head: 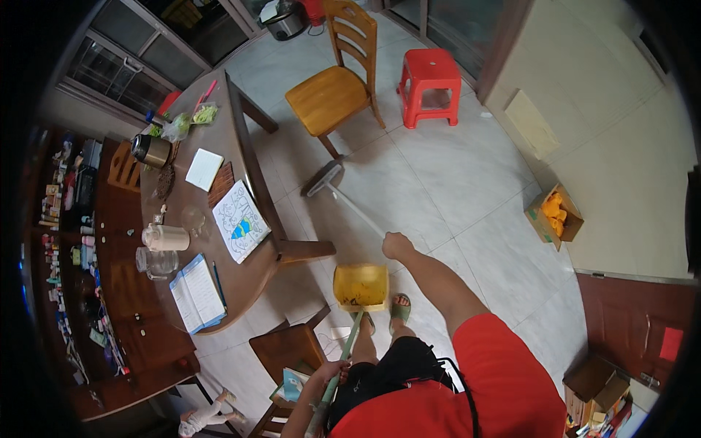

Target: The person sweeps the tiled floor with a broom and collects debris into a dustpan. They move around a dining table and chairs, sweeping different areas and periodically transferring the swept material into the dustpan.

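My right hand [398,246] grips the pale handle of a broom [356,209], whose grey head lies on the tiled floor near the front leg of a wooden chair. Low in the view, my left hand [332,371] is closed around the green handle of a long-handled yellow dustpan [361,286]. The pan stands on the floor just in front of my feet, with dark debris inside it. Broom head and dustpan are apart. My feet wear green sandals [401,309].
A brown table [249,284] with books, jugs and a thermos stands at the left. Ahead are a wooden chair [328,98] and a red plastic stool [432,71]. Cardboard boxes [573,227] sit along the right. Another chair [287,350] is beside my left arm.
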A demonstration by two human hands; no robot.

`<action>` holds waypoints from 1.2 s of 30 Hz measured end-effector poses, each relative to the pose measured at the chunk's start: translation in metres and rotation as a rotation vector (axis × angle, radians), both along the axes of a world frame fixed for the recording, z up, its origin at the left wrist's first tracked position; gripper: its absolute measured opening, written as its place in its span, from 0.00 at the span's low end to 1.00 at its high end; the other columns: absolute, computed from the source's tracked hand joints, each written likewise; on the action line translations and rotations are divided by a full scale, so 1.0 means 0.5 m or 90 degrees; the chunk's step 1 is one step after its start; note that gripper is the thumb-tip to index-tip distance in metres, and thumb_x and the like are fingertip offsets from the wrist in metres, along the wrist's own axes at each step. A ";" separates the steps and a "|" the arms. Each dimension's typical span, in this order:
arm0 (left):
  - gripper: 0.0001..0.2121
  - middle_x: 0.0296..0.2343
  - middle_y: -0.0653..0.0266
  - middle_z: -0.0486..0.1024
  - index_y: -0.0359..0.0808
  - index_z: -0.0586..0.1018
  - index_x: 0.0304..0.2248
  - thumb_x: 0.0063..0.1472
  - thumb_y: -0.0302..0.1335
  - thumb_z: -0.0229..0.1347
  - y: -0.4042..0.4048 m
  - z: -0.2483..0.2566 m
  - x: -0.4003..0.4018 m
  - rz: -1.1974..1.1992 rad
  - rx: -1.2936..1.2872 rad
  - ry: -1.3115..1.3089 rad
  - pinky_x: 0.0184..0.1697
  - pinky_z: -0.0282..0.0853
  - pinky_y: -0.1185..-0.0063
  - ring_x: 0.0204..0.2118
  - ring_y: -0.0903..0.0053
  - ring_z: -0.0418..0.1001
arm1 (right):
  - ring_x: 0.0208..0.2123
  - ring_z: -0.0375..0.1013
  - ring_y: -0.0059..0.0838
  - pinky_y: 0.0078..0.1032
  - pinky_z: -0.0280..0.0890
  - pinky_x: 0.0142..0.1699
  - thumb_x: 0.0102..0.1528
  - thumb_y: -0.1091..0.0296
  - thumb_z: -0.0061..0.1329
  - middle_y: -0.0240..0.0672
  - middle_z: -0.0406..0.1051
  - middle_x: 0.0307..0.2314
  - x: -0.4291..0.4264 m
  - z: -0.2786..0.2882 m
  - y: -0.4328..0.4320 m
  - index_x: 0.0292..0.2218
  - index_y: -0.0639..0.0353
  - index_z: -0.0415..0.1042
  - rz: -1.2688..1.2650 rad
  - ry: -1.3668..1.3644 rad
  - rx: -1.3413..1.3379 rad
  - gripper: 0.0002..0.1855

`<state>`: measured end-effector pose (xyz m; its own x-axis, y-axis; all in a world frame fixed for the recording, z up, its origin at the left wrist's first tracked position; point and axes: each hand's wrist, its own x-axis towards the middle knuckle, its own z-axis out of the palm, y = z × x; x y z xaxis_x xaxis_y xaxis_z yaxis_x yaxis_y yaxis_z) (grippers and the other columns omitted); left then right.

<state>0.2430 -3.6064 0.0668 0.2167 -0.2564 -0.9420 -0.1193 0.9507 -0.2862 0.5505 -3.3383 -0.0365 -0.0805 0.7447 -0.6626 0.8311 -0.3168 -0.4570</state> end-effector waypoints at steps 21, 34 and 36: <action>0.07 0.12 0.75 0.58 0.39 0.64 0.22 0.57 0.27 0.44 0.006 -0.091 -0.053 0.081 -0.065 -0.089 0.12 0.55 0.89 0.12 0.87 0.56 | 0.34 0.70 0.45 0.40 0.64 0.37 0.53 0.61 0.33 0.45 0.70 0.31 0.458 0.337 -0.745 0.48 0.54 0.57 -0.041 -0.196 -0.309 0.20; 0.09 0.11 0.74 0.58 0.38 0.64 0.20 0.57 0.29 0.43 0.062 -0.042 -0.012 -0.008 -0.072 -0.027 0.13 0.54 0.89 0.10 0.85 0.55 | 0.09 0.57 0.21 0.23 0.54 0.12 0.56 0.57 0.33 0.29 0.59 0.09 0.507 0.143 -0.526 0.28 0.54 0.65 -0.569 0.034 -0.081 0.13; 0.09 0.11 0.74 0.58 0.39 0.64 0.20 0.57 0.29 0.43 0.052 0.005 -0.003 0.007 -0.062 -0.009 0.13 0.53 0.90 0.11 0.85 0.55 | 0.10 0.64 0.30 0.29 0.62 0.17 0.48 0.65 0.40 0.31 0.66 0.11 0.570 0.006 -0.377 0.24 0.58 0.67 -0.474 0.165 0.008 0.08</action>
